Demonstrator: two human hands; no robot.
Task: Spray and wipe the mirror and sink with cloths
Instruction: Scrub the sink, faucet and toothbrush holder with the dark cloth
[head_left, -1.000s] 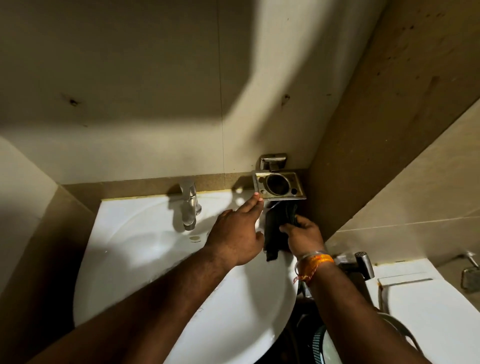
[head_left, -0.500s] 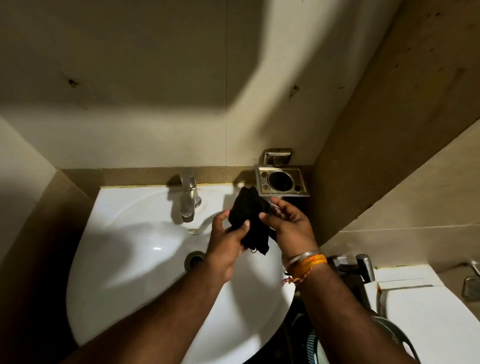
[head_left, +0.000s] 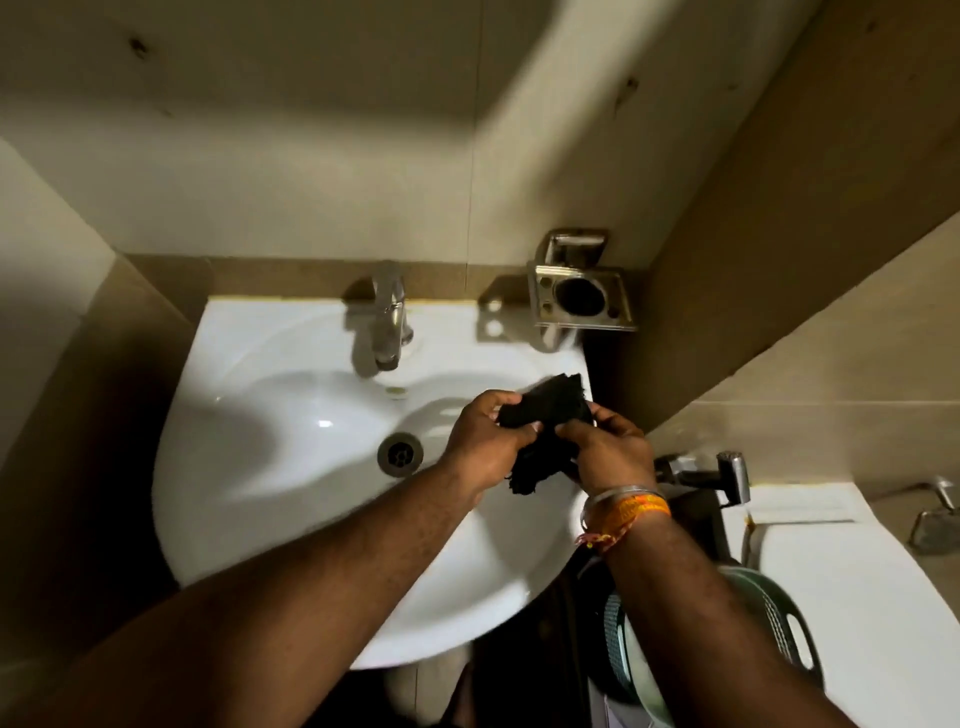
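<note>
Small tiled bathroom corner, beige wall tiles, darker band along the bottom, hard shadows across the upper wall. White sink mounted in the corner, chrome faucet at its back edge, round drain in the middle of the basin, small overflow slot just below the spout. Steel holder fixed to the wall above the sink's right rear corner, one large round hole and smaller holes in its plate. Black cloth bunched over the right part of the basin, held up off the porcelain, frayed end hanging down between the wrists. Left hand gripping the cloth's left side, thumb on top, fingers curled under. Right hand pinching the cloth's right side, fingers curled round it. Hands close together, nearly touching. Metal bangle and orange thread band on right wrist. Chrome jet spray just right of the sink. White toilet tank at far right, green slotted basket below right forearm.
</note>
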